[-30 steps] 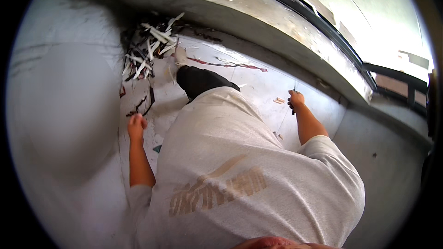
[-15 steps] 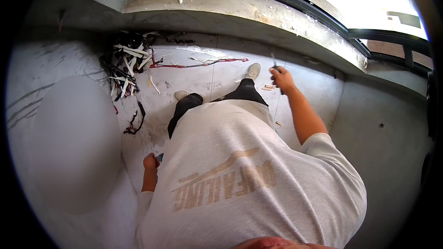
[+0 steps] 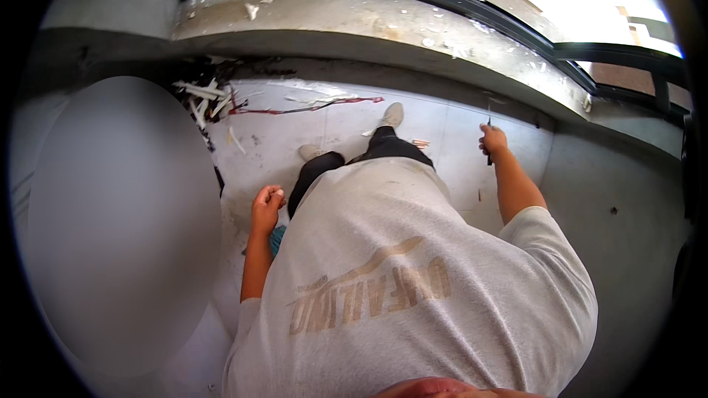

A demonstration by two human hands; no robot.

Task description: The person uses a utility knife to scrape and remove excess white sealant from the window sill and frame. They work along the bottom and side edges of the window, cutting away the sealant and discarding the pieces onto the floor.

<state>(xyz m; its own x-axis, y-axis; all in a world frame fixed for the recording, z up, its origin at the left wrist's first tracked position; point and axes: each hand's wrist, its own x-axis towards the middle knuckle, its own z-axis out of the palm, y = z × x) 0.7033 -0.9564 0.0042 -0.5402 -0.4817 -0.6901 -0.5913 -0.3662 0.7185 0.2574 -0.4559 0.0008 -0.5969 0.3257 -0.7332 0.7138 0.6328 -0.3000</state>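
Note:
My right hand (image 3: 494,140) is out over the floor at the right, closed around a slim tool with a black handle (image 3: 490,160). Its thin blade points toward the window sill; whether it is a knife cannot be told. At my left side, my left hand (image 3: 267,210) is raised with its fingers curled in. Anything inside those fingers is hidden. Beside the left forearm a bit of teal cloth-like material (image 3: 277,239) shows against my shirt.
A concrete sill (image 3: 324,18) with pale scraps runs below the dark window frame (image 3: 442,1). White and black strips (image 3: 203,96) are heaped at far left, near a long red-and-black strip (image 3: 317,105). Small tan pieces (image 3: 420,144) lie by my foot. A grey blur covers the left.
My right hand has moved right with the tool, whose blade now points straighter at the sill. My left hand has come up and forward, away from the teal material. The view has shifted slightly.

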